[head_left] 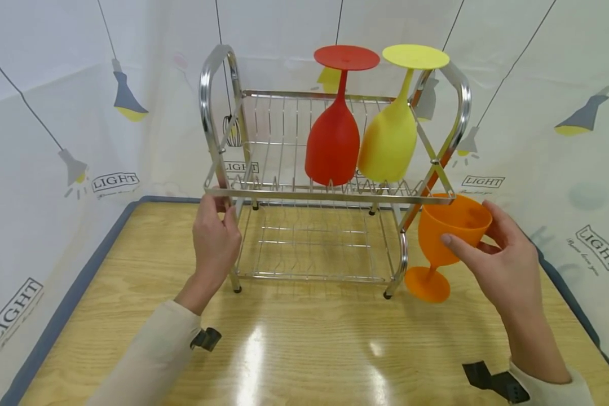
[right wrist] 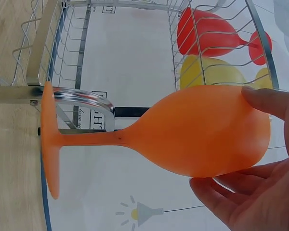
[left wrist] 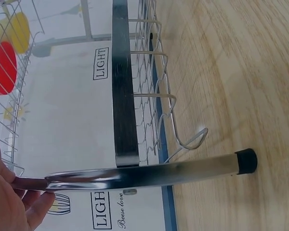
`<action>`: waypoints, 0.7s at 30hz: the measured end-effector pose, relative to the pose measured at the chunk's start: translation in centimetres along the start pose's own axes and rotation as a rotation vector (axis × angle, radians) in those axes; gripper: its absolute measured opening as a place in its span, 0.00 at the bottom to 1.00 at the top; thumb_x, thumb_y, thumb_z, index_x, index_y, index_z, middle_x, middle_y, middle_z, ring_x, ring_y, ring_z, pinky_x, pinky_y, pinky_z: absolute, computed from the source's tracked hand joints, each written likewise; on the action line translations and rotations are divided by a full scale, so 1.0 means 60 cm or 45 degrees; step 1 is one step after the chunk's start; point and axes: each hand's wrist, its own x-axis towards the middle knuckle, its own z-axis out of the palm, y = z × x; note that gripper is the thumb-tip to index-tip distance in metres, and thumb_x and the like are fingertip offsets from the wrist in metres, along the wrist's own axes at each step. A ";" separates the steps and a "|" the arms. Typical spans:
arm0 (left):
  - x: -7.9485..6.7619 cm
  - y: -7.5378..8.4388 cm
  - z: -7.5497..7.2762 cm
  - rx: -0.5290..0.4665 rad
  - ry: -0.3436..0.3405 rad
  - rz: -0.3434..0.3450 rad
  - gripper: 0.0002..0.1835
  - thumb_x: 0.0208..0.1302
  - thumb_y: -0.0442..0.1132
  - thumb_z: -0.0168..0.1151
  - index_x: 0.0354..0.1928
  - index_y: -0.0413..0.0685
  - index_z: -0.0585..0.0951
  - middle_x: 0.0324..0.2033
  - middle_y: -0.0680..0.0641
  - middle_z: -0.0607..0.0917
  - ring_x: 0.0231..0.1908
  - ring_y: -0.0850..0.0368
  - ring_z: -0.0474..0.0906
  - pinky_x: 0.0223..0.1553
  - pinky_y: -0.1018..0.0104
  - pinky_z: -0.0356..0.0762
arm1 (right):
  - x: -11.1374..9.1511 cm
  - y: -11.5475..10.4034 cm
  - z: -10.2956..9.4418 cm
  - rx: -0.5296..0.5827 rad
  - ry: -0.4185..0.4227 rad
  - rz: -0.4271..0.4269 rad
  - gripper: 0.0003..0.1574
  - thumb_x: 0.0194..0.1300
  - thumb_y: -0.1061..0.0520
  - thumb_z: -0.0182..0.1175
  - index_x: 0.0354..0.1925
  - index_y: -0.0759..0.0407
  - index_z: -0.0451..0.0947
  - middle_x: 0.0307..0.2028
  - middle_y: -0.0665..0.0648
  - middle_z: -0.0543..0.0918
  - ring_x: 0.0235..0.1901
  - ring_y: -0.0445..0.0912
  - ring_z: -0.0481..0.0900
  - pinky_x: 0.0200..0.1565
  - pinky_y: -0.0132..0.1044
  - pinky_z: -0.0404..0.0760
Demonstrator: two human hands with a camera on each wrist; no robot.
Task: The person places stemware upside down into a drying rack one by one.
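Note:
My right hand point(head_left: 507, 265) grips an orange goblet point(head_left: 436, 237) by its bowl, thumb on the near side and fingers behind. The goblet is upright with its foot down, just right of the dish rack point(head_left: 325, 196). In the right wrist view the orange goblet point(right wrist: 202, 132) shows its whole stem and foot. My left hand point(head_left: 215, 239) holds the rack's left metal tube, its fingers curled round it below the upper tier. On that tier a red goblet point(head_left: 333, 144) and a yellow goblet point(head_left: 389, 141) stand upside down side by side, feet up.
The two-tier chrome rack stands on a wooden table point(head_left: 304, 338), its lower tier point(head_left: 314, 242) near the tabletop. White cloth point(head_left: 147, 124) printed with lamps and lettering surrounds the table at the back and sides. Dark straps point(head_left: 494, 380) hang at both sleeves.

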 end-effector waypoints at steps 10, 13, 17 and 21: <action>0.000 -0.003 0.002 0.040 0.010 0.015 0.12 0.67 0.28 0.54 0.51 0.32 0.71 0.41 0.36 0.78 0.41 0.43 0.77 0.39 0.53 0.81 | 0.003 -0.015 -0.001 -0.043 -0.077 0.022 0.56 0.60 0.40 0.66 0.76 0.50 0.49 0.66 0.64 0.69 0.60 0.58 0.69 0.38 0.14 0.73; -0.001 -0.002 0.001 0.069 0.013 0.006 0.12 0.68 0.30 0.54 0.51 0.32 0.71 0.41 0.36 0.79 0.41 0.43 0.77 0.38 0.53 0.80 | 0.002 -0.020 0.000 -0.045 -0.088 0.035 0.56 0.60 0.39 0.66 0.76 0.50 0.50 0.65 0.65 0.70 0.59 0.59 0.69 0.36 0.17 0.73; -0.002 -0.002 0.000 0.088 0.025 0.011 0.11 0.68 0.30 0.54 0.50 0.32 0.71 0.41 0.36 0.79 0.40 0.43 0.78 0.36 0.53 0.82 | 0.000 -0.025 0.003 -0.053 -0.102 0.040 0.55 0.60 0.38 0.65 0.76 0.51 0.51 0.64 0.64 0.70 0.59 0.59 0.69 0.37 0.22 0.72; -0.004 -0.003 0.000 0.118 0.047 0.029 0.11 0.67 0.30 0.56 0.49 0.33 0.72 0.40 0.36 0.80 0.39 0.43 0.80 0.35 0.54 0.83 | -0.003 -0.027 0.006 -0.021 -0.137 0.036 0.54 0.61 0.39 0.65 0.76 0.51 0.51 0.64 0.65 0.71 0.60 0.59 0.69 0.37 0.21 0.73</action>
